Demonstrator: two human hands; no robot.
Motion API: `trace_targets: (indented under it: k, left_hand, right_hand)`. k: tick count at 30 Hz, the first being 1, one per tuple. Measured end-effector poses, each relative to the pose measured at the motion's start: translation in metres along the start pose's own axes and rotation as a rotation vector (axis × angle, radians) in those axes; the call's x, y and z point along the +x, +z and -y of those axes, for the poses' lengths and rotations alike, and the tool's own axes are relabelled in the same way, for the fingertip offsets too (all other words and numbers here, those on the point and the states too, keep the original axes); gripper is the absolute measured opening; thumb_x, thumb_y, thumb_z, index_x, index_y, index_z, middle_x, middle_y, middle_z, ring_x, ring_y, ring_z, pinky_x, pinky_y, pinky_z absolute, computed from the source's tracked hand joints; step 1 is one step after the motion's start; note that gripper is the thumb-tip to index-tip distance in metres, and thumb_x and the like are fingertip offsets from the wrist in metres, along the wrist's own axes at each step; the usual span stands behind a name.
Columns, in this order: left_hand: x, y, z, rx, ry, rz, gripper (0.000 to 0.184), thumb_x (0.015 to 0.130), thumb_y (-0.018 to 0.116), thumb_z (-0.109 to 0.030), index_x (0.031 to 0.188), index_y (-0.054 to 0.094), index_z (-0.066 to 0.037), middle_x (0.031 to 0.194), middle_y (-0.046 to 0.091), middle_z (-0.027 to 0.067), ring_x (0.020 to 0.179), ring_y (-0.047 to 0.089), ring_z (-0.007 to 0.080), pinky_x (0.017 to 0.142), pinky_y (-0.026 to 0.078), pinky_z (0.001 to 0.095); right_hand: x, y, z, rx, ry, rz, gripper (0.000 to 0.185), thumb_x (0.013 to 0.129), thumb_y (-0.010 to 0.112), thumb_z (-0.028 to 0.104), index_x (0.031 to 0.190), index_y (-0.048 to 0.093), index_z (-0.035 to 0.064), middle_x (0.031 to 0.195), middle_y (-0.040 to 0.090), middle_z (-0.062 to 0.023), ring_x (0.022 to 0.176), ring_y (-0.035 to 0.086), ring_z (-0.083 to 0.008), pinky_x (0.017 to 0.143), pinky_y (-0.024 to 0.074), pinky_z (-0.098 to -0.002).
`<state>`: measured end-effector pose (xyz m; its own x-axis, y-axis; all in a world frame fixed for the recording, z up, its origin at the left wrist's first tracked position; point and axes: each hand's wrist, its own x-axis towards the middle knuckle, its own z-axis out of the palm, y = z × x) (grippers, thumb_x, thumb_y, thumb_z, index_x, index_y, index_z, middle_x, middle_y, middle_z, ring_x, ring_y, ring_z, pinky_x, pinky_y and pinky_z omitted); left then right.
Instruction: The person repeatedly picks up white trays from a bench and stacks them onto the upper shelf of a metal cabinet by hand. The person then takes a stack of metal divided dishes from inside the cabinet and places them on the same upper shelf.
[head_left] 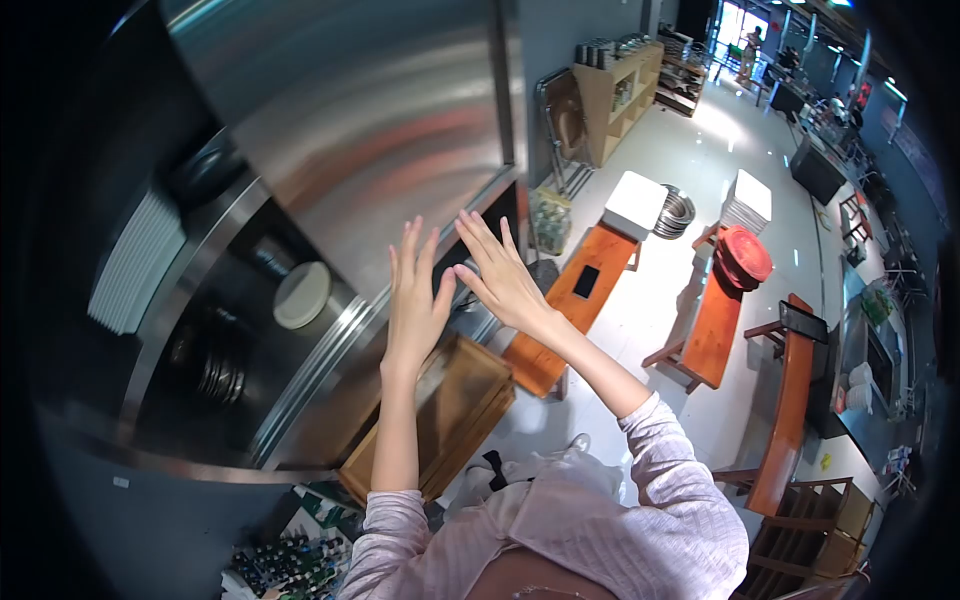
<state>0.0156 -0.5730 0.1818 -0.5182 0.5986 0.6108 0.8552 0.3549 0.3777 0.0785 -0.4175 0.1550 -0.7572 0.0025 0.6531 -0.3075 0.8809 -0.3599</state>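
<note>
My left hand (415, 305) is raised in front of a tall stainless steel cabinet (370, 110), its fingers stretched up and apart. Beside it my right hand (497, 272) is held up the same way, fingers spread. The thumbs come close together; whether they touch I cannot tell. Neither hand holds anything. Inside the cabinet's open lower part, left of my hands, are a stack of white plates (302, 295), a row of white trays (140, 262) and several dark round dishes (222, 380). Below my hands lies a wooden tray (455, 390).
An orange wooden bench (545, 345) carries a phone (587, 281) and a white stack (635, 205). Another bench (712, 335) holds red plates (743, 257) and white trays (747, 200). Metal rings (675, 212) lie between them. Bottles (290, 565) stand at lower left, a wooden shelf (620, 100) behind.
</note>
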Motion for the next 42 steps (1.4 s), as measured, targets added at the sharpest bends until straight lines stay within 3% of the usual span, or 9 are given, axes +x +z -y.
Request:
trace_targets:
  k: [9, 13, 18, 25, 27, 38, 42]
  left_hand:
    - [0.070, 0.186, -0.128, -0.274, 0.085, 0.164, 0.053, 0.095, 0.051, -0.015, 0.144, 0.034, -0.004, 0.154, 0.023, 0.0164, 0.144, 0.020, 0.0328, 0.118, 0.012, 0.0488]
    - [0.097, 0.252, -0.171, -0.338, 0.132, 0.231, 0.051, 0.095, 0.050, -0.015, 0.143, 0.035, -0.003, 0.154, 0.023, 0.0163, 0.144, 0.020, 0.0333, 0.118, 0.010, 0.0483]
    - [0.139, 0.338, -0.199, -0.385, 0.236, 0.289, 0.053, 0.096, 0.050, -0.018, 0.144, 0.033, -0.003, 0.153, 0.024, 0.0164, 0.143, 0.021, 0.0341, 0.118, 0.010, 0.0497]
    - [0.221, 0.451, -0.194, -0.472, 0.265, 0.304, 0.052, 0.096, 0.052, -0.016, 0.142, 0.034, -0.001, 0.152, 0.025, 0.0167, 0.143, 0.022, 0.0338, 0.118, 0.012, 0.0471]
    - [0.247, 0.472, -0.190, -0.465, 0.136, 0.395, 0.051, 0.098, 0.048, -0.023, 0.142, 0.034, -0.001, 0.152, 0.022, 0.0169, 0.145, 0.016, 0.0321, 0.120, 0.009, 0.0476]
    - [0.359, 0.597, -0.151, -0.544, 0.054, 0.445, 0.050, 0.094, 0.052, -0.012, 0.140, 0.034, -0.002, 0.150, 0.024, 0.0175, 0.142, 0.022, 0.0359, 0.113, 0.028, 0.0457]
    - [0.387, 0.648, -0.139, -0.525, 0.027, 0.443, 0.049, 0.094, 0.052, -0.011, 0.139, 0.035, 0.000, 0.149, 0.025, 0.0210, 0.140, 0.025, 0.0383, 0.112, 0.028, 0.0443]
  right_hand:
    - [-0.103, -0.138, -0.149, -0.068, 0.257, -0.018, 0.064, 0.100, 0.042, 0.037, 0.149, 0.021, 0.0001, 0.156, 0.020, -0.0183, 0.146, 0.014, -0.0288, 0.118, 0.0018, -0.0489]
    - [-0.134, -0.186, -0.195, -0.127, 0.404, 0.020, 0.065, 0.101, 0.039, 0.039, 0.147, 0.023, -0.0034, 0.155, 0.022, -0.0190, 0.146, 0.012, -0.0287, 0.118, 0.0022, -0.0491]
    - [-0.166, -0.214, -0.265, -0.374, 0.387, -0.173, 0.064, 0.100, 0.045, 0.036, 0.143, 0.029, -0.0082, 0.148, 0.033, -0.0233, 0.141, 0.027, -0.0334, 0.115, 0.0144, -0.0535]
    - [-0.154, -0.226, -0.400, -0.353, 0.581, -0.053, 0.065, 0.100, 0.042, 0.040, 0.146, 0.025, -0.0020, 0.152, 0.027, -0.0201, 0.144, 0.020, -0.0318, 0.117, 0.0087, -0.0508]
    - [-0.142, -0.225, -0.435, -0.389, 0.600, -0.046, 0.064, 0.100, 0.041, 0.039, 0.147, 0.024, -0.0009, 0.152, 0.026, -0.0200, 0.144, 0.020, -0.0316, 0.117, 0.0082, -0.0509]
    - [-0.108, -0.224, -0.596, -0.299, 0.704, -0.058, 0.060, 0.102, 0.039, 0.037, 0.146, 0.026, -0.0015, 0.152, 0.026, -0.0185, 0.144, 0.022, -0.0297, 0.116, 0.0127, -0.0536]
    - [-0.102, -0.225, -0.660, -0.270, 0.770, -0.016, 0.060, 0.101, 0.040, 0.036, 0.146, 0.026, -0.0018, 0.152, 0.027, -0.0183, 0.144, 0.022, -0.0294, 0.116, 0.0140, -0.0528]
